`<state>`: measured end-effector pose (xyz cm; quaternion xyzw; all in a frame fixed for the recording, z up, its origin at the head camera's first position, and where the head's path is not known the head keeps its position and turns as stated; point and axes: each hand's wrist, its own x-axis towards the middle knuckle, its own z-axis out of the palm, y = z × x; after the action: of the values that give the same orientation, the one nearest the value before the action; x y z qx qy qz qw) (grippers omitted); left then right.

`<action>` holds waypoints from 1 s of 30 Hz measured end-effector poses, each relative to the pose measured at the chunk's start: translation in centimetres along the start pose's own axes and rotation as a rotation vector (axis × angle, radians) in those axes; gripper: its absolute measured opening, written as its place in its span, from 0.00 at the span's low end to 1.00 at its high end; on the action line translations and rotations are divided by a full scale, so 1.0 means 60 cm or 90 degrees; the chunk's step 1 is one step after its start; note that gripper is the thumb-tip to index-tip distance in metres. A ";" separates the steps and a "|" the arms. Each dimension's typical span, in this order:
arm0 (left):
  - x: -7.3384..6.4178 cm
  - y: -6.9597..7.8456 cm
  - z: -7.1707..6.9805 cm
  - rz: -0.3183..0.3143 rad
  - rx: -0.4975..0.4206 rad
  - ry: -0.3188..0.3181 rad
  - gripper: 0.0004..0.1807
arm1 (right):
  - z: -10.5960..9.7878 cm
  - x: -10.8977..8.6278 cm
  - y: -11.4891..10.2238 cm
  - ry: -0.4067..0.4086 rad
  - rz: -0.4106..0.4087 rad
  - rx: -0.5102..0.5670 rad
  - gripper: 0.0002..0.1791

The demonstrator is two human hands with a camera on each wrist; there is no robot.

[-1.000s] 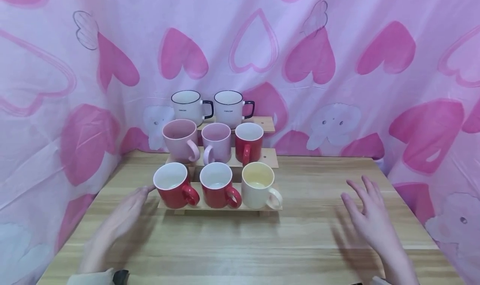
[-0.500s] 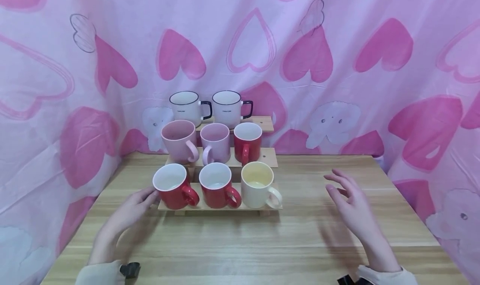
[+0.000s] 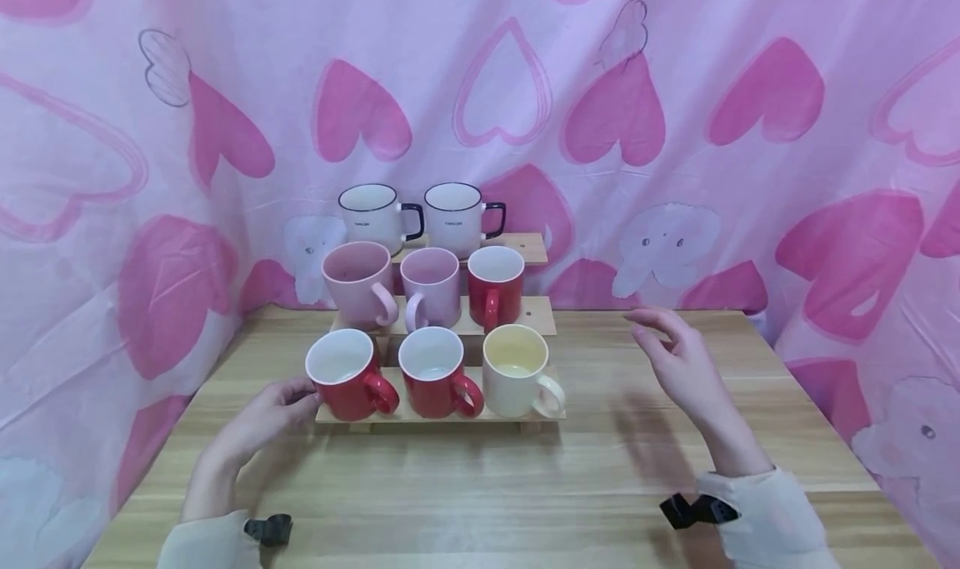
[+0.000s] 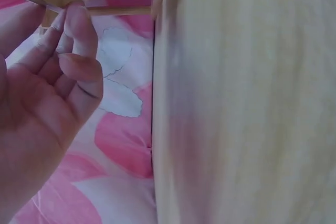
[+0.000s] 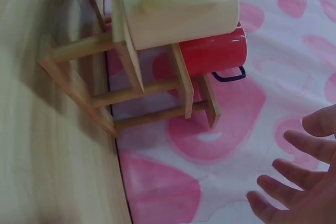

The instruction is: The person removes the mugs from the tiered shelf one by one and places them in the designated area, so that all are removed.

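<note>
A three-tier wooden mug rack [image 3: 538, 315] stands on the table with mugs on every tier. At the left end of its lowest board, my left hand [image 3: 270, 419] holds the board's edge with curled fingers, beside a red mug [image 3: 351, 394]. In the left wrist view the fingertips [image 4: 76, 14] meet the board's corner. Another red mug [image 3: 431, 392] and a cream mug [image 3: 510, 390] share that tier. My right hand [image 3: 686, 369] hovers right of the rack, apart from it, with relaxed fingers. It holds nothing; the right wrist view shows its fingers spread.
The middle tier bears two pink mugs [image 3: 360, 298] [image 3: 435, 294] and a red mug [image 3: 495, 290]. White mugs with black handles [image 3: 375, 223] [image 3: 453, 223] stand on top. Behind the wooden table [image 3: 450, 494] hangs a pink heart-patterned cloth [image 3: 502, 77].
My left hand has reached the left end of the rack and its fingers have curled there. My right hand has moved left and farther forward, closer to the rack. The mugs stay in place.
</note>
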<state>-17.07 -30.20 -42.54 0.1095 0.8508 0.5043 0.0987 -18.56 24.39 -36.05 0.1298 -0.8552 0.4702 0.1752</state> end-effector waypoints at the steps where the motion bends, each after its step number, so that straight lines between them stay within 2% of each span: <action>1: 0.000 -0.002 0.000 -0.004 -0.010 -0.002 0.14 | 0.002 0.010 -0.001 -0.007 0.002 0.015 0.15; 3: 0.000 -0.006 0.001 -0.010 -0.033 -0.007 0.14 | 0.008 0.030 -0.003 -0.025 0.010 0.056 0.16; 7: 0.002 -0.009 0.002 0.011 -0.055 -0.022 0.13 | 0.023 0.076 -0.009 -0.068 0.056 0.182 0.18; 9: 0.003 -0.008 0.002 0.019 -0.059 -0.030 0.11 | 0.031 0.101 -0.015 -0.085 0.082 0.217 0.19; 12: 0.002 -0.006 0.001 0.023 -0.053 -0.039 0.11 | 0.045 0.139 -0.029 -0.109 0.100 0.214 0.19; 16: 0.000 -0.005 -0.001 0.033 -0.048 -0.047 0.12 | 0.069 0.188 -0.050 -0.131 0.083 0.179 0.17; 21: 0.002 -0.005 -0.004 0.039 -0.054 -0.064 0.14 | 0.099 0.233 -0.071 -0.146 0.070 0.169 0.16; 25: 0.003 -0.004 -0.006 0.040 -0.053 -0.074 0.15 | 0.118 0.263 -0.086 -0.148 0.055 0.141 0.15; 30: 0.002 -0.005 -0.005 0.042 -0.065 -0.080 0.16 | 0.139 0.302 -0.094 -0.126 0.024 0.150 0.15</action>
<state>-17.30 -30.55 -42.68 0.1634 0.8122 0.5420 0.1408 -34.24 13.34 -28.30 0.1794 -0.8093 0.5555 0.0649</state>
